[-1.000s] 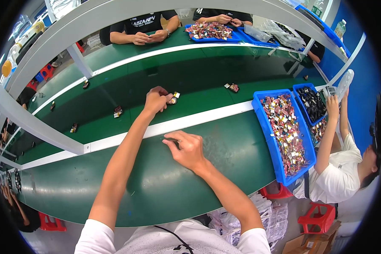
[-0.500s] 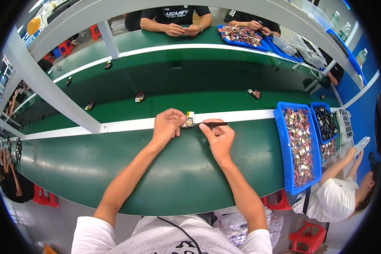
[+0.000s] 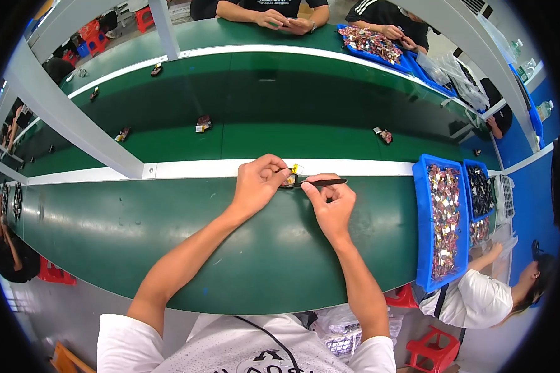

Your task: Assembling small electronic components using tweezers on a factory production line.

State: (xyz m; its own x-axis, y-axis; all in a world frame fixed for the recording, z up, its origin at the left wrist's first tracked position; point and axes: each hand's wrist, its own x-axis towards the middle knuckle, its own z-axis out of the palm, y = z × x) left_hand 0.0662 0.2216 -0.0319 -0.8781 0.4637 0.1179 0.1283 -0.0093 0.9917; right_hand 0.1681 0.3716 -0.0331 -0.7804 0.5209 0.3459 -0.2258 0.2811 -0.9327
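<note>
Near the white rail, my left hand (image 3: 258,186) pinches a small electronic assembly (image 3: 289,180) with a yellow tab between thumb and fingertips. My right hand (image 3: 334,208) is closed round a slim black pen-like tool (image 3: 326,182); its left end lies close to the assembly. Whether tool and assembly touch is hidden by my fingers. Both hands are just above the green tabletop (image 3: 242,261), side by side.
Beyond the white rail (image 3: 199,170), a green belt (image 3: 292,140) carries several small assemblies. To the right stand a blue tray (image 3: 424,248) of similar parts and a smaller blue tray (image 3: 474,163) of black parts. Co-workers sit opposite and at both sides. A white post (image 3: 84,118) rises at left.
The view has shifted slightly, so the belt and far table sit higher in the picture. My hands keep their grips on the assembly and the black tool.
</note>
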